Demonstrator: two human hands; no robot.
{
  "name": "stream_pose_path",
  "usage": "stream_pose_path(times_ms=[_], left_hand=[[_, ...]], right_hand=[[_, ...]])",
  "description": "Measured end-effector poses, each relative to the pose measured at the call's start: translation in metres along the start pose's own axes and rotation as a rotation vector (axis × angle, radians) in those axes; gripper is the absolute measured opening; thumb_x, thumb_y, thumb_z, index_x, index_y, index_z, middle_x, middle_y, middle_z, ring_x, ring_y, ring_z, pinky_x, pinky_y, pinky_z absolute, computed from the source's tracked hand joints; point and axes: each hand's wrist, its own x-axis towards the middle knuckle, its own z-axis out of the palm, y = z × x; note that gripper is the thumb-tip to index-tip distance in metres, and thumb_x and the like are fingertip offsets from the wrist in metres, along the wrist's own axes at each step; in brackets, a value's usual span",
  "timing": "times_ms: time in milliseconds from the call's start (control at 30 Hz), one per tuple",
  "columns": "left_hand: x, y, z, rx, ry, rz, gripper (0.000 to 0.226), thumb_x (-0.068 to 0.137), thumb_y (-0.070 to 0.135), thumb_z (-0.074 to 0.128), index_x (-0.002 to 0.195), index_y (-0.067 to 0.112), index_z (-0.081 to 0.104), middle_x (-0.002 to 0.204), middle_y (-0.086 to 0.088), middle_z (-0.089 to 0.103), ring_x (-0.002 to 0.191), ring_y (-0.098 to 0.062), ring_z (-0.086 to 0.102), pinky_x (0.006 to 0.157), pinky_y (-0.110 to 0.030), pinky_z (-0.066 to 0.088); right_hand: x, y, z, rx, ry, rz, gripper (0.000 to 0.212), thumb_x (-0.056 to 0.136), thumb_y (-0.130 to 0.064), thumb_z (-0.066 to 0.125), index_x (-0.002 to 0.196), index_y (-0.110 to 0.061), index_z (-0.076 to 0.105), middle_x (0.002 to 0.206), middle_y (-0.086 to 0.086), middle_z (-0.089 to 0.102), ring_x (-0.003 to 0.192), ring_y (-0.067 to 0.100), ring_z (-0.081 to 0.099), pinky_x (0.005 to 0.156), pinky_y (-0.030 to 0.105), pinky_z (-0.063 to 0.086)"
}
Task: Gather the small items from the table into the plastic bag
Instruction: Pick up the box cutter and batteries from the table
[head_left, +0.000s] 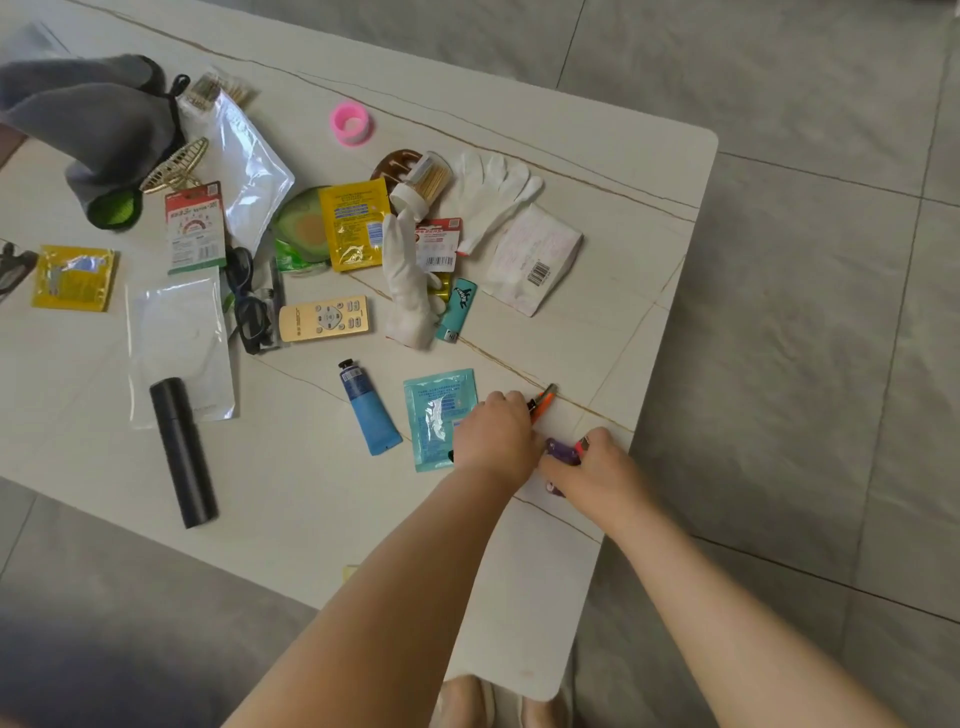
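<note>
I'm looking down at a pale table w/ thin gold veins, cluttered w/ small items. I place things relative to the gold remote, approx. mid-clutter.

Far left of the remote: a yellow sachet. Up-left of it, a grey cloth pouch w/ green lining, and a gold hair clip touching its edge. Left of the remote, a clear plastic bag lies flat, w/ a black cylinder overlapping its lower corner. A second clear bag lies above the remote, near the pouch. Dark glasses sit just beside the remote's left end.

Below the remote: a blue tube w/ dark cap. Above it: a yellow packet. Up-right: a toothpick jar on its side, then white gloves. Just right of the remote, another white glove and a teal lighter.

Lower right of the remote, by the table's near edge: a teal sachet, partly under my left hand. That hand's fingers are curled around an orange-handled tool; exact tool unclear. My right hand, just beside it, curls round a purple item w/ an orange-red end; can't tell what it is.
</note>
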Motion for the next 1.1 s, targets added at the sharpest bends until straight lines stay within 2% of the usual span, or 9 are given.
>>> stream_pose_path(times_ms=[100,267,400,500,600,767,967,1033,1100], left_hand=[[-0.013,-0.003,-0.018,-0.126,-0.008,-0.095,0.032,0.092,0.034,0.050,0.111,0.008,0.051,0.105,-0.008,0.055,0.098,-0.029,0.058,0.074,-0.036,0.046],[-0.041,-0.014,-0.056,-0.454,-0.054,-0.253,0.027,0.097,0.033,0.042,0.104,0.008,0.049,0.093,-0.007,0.053,0.085,-0.024,0.054,0.070,-0.033,0.045],[-0.076,-0.026,-0.095,-0.759,-0.004,-0.344,0.030,0.100,0.035,0.038,0.102,0.007,0.047,0.095,-0.011,0.057,0.092,-0.029,0.062,0.079,-0.041,0.056],[-0.112,-0.035,-0.127,-0.922,0.046,-0.403,0.038,0.099,0.038,0.042,0.112,0.003,0.051,0.100,-0.013,0.057,0.095,-0.031,0.061,0.071,-0.039,0.055],[-0.154,-0.043,-0.159,-1.068,0.112,-0.450,0.038,0.098,0.039,0.044,0.114,0.004,0.051,0.098,-0.010,0.059,0.072,-0.018,0.055,0.053,-0.023,0.044],[-0.235,-0.059,-0.205,-1.421,0.241,-0.524,0.025,0.098,0.032,0.048,0.103,0.007,0.045,0.092,-0.012,0.058,0.059,-0.017,0.049,0.049,-0.026,0.041],[-0.326,-0.094,-0.235,-1.631,0.313,-0.550,0.004,0.099,0.008,0.041,0.102,0.008,0.039,0.088,-0.014,0.056,0.071,-0.024,0.059,0.064,-0.036,0.053],[-0.354,-0.110,-0.241,-1.709,0.331,-0.544,0.009,0.097,0.003,0.044,0.104,0.007,0.039,0.089,-0.014,0.057,0.075,-0.025,0.062,0.074,-0.040,0.055],[-0.379,-0.129,-0.245,-1.800,0.377,-0.534,0.011,0.094,-0.001,0.047,0.102,0.005,0.042,0.092,-0.016,0.056,0.075,-0.026,0.063,0.072,-0.041,0.056]], right_hand=[[-0.017,-0.017,-0.010,0.340,-0.144,0.089,0.033,0.081,-0.044,0.049,0.090,-0.013,0.051,0.070,0.004,0.060,0.067,0.019,0.058,0.057,0.029,0.049],[-0.058,-0.054,-0.026,0.519,-0.263,0.137,0.024,0.097,-0.028,0.039,0.111,-0.013,0.051,0.091,0.013,0.063,0.072,0.021,0.065,0.065,0.034,0.057],[-0.097,-0.085,-0.040,0.508,-0.278,0.036,0.014,0.097,-0.018,0.041,0.092,-0.021,0.054,0.085,0.008,0.067,0.073,0.022,0.068,0.073,0.039,0.057],[-0.131,-0.106,-0.048,0.473,-0.281,-0.024,0.015,0.098,-0.018,0.043,0.106,-0.019,0.055,0.093,0.008,0.070,0.078,0.021,0.072,0.066,0.035,0.059],[-0.168,-0.129,-0.054,0.492,-0.287,-0.070,0.019,0.096,-0.015,0.045,0.112,-0.015,0.055,0.098,0.011,0.069,0.077,0.020,0.072,0.060,0.032,0.057],[-0.234,-0.172,-0.049,0.590,-0.320,-0.118,0.021,0.093,-0.005,0.044,0.109,0.000,0.056,0.090,0.018,0.068,0.077,0.025,0.068,0.068,0.036,0.056],[-0.306,-0.218,-0.014,0.534,-0.391,-0.151,0.026,0.089,0.001,0.046,0.115,0.001,0.052,0.100,0.025,0.064,0.080,0.027,0.066,0.063,0.035,0.054],[-0.329,-0.231,0.001,0.485,-0.430,-0.184,0.024,0.090,0.002,0.045,0.113,0.002,0.052,0.096,0.025,0.064,0.079,0.028,0.066,0.063,0.036,0.055],[-0.352,-0.244,0.017,0.449,-0.467,-0.216,0.023,0.089,0.002,0.044,0.111,0.002,0.053,0.096,0.026,0.063,0.078,0.028,0.066,0.064,0.036,0.055]])
